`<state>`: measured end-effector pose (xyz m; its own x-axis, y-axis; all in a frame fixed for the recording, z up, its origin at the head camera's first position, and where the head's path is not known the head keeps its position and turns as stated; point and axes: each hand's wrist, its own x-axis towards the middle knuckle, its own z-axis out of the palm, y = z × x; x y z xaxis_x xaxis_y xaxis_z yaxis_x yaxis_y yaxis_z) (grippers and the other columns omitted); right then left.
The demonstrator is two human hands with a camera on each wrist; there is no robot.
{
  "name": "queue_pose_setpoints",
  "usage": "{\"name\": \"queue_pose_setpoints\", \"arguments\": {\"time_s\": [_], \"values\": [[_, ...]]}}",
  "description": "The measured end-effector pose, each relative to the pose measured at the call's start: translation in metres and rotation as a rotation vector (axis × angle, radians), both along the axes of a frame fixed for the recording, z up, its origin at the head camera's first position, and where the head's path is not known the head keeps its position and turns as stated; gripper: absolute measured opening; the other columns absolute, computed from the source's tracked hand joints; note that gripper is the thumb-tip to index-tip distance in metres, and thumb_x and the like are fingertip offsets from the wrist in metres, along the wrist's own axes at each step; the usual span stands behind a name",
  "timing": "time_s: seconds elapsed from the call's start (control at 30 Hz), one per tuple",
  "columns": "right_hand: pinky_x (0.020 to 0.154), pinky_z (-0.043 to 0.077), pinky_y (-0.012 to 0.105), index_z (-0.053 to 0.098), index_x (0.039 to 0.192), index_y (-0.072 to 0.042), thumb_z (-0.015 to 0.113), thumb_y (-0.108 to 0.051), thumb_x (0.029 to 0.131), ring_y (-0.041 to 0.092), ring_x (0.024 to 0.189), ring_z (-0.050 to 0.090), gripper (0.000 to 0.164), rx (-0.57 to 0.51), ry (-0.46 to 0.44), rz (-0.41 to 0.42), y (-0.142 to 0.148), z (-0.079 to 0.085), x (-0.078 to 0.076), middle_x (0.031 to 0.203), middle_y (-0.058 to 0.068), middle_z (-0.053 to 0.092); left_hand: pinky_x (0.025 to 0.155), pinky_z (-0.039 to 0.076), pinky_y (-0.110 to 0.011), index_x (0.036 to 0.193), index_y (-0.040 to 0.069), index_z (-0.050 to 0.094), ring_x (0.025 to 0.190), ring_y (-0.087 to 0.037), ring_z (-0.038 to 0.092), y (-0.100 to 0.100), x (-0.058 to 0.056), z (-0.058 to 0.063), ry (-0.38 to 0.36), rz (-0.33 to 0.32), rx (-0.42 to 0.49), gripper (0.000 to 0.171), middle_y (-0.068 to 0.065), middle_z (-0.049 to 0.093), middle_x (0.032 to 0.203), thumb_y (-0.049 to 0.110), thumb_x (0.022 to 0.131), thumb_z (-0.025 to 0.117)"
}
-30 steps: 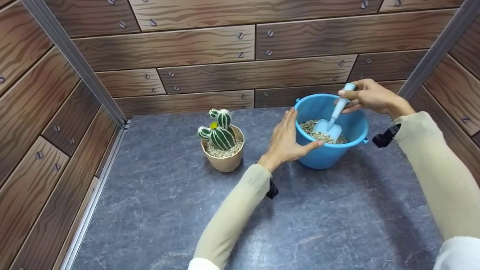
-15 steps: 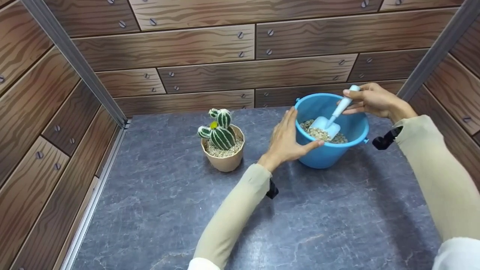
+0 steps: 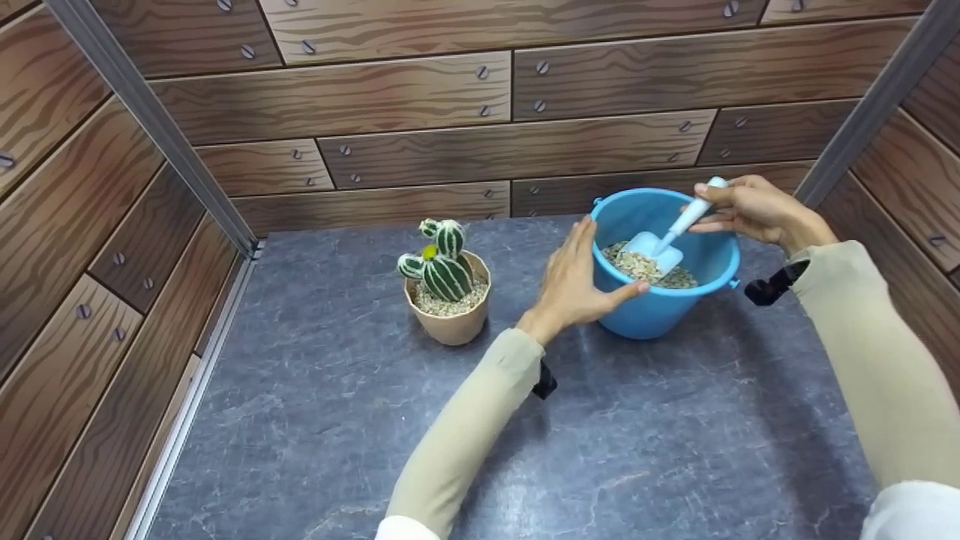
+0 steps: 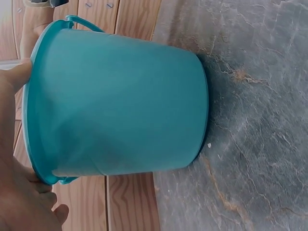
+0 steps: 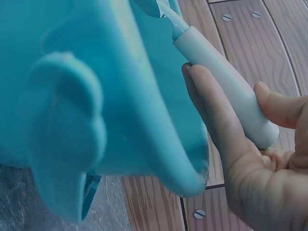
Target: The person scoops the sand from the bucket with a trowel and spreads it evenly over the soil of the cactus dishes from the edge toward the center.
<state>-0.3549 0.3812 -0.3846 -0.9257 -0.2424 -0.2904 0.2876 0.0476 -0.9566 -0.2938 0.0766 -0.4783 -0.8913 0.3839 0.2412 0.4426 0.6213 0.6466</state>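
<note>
A blue bucket (image 3: 649, 315) stands upright at the back right, gravel (image 3: 679, 277) in its bottom. My left hand (image 3: 574, 281) rests against the bucket's left side with straight fingers, its thumb on the front rim; the left wrist view shows the thumb (image 4: 19, 74) touching the rim. My right hand (image 3: 761, 210) pinches the pale handle of a light-blue trowel (image 3: 694, 214) between thumb and fingers. The trowel's blade is inside the bucket, bearing some gravel. In the right wrist view, the fingers lie along the handle (image 5: 226, 86), next to the bucket's rim.
A potted cactus (image 3: 446, 274) with a yellow flower stands left of the bucket, gravel around its base in a tan pot (image 3: 450, 326). Wood-patterned walls (image 3: 420, 165) with metal edge strips close off the back and sides of the dark marbled table (image 3: 322, 420).
My right hand has moved slightly right and down, tilting the trowel's handle further right. Gravel now lies on the blade. My left hand and the bucket stay in place.
</note>
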Motion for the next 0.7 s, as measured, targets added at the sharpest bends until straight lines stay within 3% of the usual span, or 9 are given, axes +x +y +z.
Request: {"name": "queue_pose_setpoints", "arguments": {"time_s": [0.27,0.47,0.7], "values": [[0.092,0.064,0.036,0.072,0.111,0.002,0.065,-0.026,0.107,0.028,0.092,0.082,0.029,-0.077,-0.019,-0.052,0.012,-0.005,0.002,0.100,0.017,0.077,0.134,0.021,-0.055,0.173,0.014,0.013,0.167,-0.021,0.011,0.001,-0.001,-0.002,0.012,0.009,0.002,0.123,0.001,0.009,0.181,0.080,0.085,0.069],[0.091,0.064,0.037,0.073,0.102,0.000,0.065,-0.022,0.107,0.030,0.089,0.082,0.024,-0.154,-0.032,-0.086,0.013,-0.007,0.006,0.097,0.018,0.078,0.135,0.018,-0.053,0.173,0.015,0.010,0.168,-0.021,0.010,-0.002,0.000,-0.004,0.000,0.002,0.011,0.123,0.001,0.006,0.181,0.080,0.087,0.068],[0.091,0.064,0.037,0.072,0.104,0.003,0.064,-0.021,0.107,0.030,0.089,0.082,0.025,-0.183,-0.015,-0.098,0.014,-0.005,0.010,0.097,0.018,0.077,0.134,0.022,-0.050,0.172,0.012,0.019,0.167,-0.022,0.016,-0.008,0.002,-0.002,0.077,-0.002,-0.052,0.115,-0.003,0.015,0.180,0.081,0.091,0.060]]}}
